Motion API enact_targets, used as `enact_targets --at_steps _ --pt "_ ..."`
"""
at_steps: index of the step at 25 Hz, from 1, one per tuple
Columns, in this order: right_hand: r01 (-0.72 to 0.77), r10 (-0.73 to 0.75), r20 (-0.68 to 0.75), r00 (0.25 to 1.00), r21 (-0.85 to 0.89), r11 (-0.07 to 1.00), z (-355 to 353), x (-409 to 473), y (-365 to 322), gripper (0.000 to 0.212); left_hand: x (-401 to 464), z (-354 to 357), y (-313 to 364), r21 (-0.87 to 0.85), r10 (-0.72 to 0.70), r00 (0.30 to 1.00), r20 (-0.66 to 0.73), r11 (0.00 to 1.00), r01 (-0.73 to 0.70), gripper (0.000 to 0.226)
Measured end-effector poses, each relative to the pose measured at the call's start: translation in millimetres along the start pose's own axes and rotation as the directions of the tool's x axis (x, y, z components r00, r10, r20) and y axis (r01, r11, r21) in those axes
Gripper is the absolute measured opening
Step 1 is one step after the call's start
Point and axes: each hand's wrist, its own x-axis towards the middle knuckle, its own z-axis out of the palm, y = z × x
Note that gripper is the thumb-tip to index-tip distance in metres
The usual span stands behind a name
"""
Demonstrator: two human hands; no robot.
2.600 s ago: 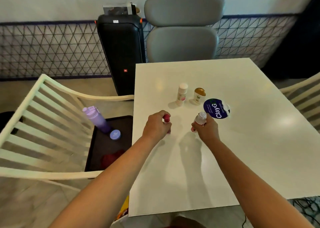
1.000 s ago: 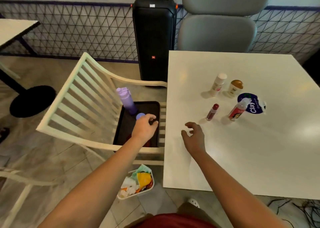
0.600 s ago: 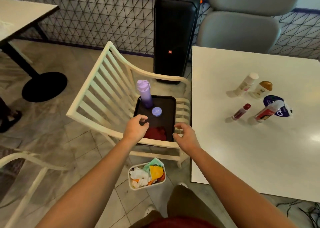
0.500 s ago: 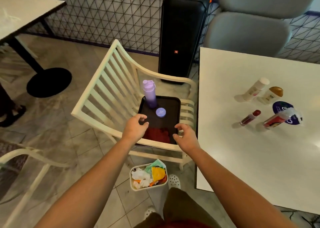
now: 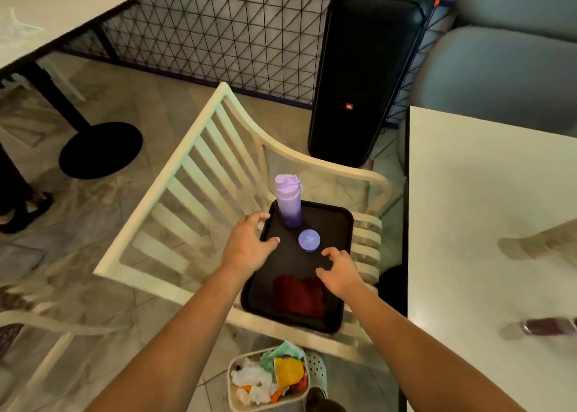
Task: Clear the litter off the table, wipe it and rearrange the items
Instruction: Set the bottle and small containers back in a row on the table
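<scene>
The right hand (image 5: pixel 338 272) hovered over the black tray (image 5: pixel 338 221) with fingers spread and loosely bent, holding nothing, just above the red cloth (image 5: pixel 298 296). The left hand (image 5: pixel 248 244) reached over the tray's left rim, fingers apart and empty. Nearest, a bin (image 5: pixel 268 379) of litter sat on the floor. The tray lay on a cream chair (image 5: pixel 184 199); beyond the hands stood a round lid (image 5: pixel 309 239) and an upright purple bottle (image 5: pixel 288 205). The white worktop (image 5: pixel 480 199) stood to the right.
</scene>
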Motion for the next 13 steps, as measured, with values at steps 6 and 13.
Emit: enact_targets --at_steps 6,13 --pt "-0.027 0.029 0.011 1.000 -0.178 0.984 15 123 28 0.047 112 47 -11 0.198 0.086 0.996 0.012 0.976 -0.087 0.077" --pt "0.017 -0.002 0.051 0.999 -0.292 0.956 70 227 59 0.063 209 93 -23 0.418 0.162 0.983 0.085 0.890 -0.183 0.097"
